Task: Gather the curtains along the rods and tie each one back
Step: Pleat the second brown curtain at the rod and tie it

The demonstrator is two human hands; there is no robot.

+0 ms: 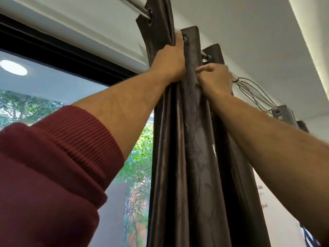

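Both arms reach steeply up toward the rod (pixel 137 7), a shiny metal bar running from the upper left down toward the right along the wall above the window (pixel 53 90). The left hand (pixel 169 61) is raised just below the rod, palm against the dark brown curtain (pixel 192 139), fingers wrapped into the folds beside a grommet (pixel 185 39); its grip closes round a bunch of fabric, though the fingertips are buried in the pleats. The right hand (pixel 215 77), blurred, sits just right of it and lower, thumb and fingers pinching the front fold. A maroon sleeve (pixel 53 166) is pushed back on the left forearm.

The curtain hangs from the rod by its grommets, gathered into tight pleats, its long axis running straight down and out of frame at the bottom. The rod disappears behind the folds, showing only in a short stretch between two pleats. Right of the rod's hidden end, thin black wires (pixel 252 91) loop toward a second dark curtain (pixel 284 114), mostly hidden by the right forearm.
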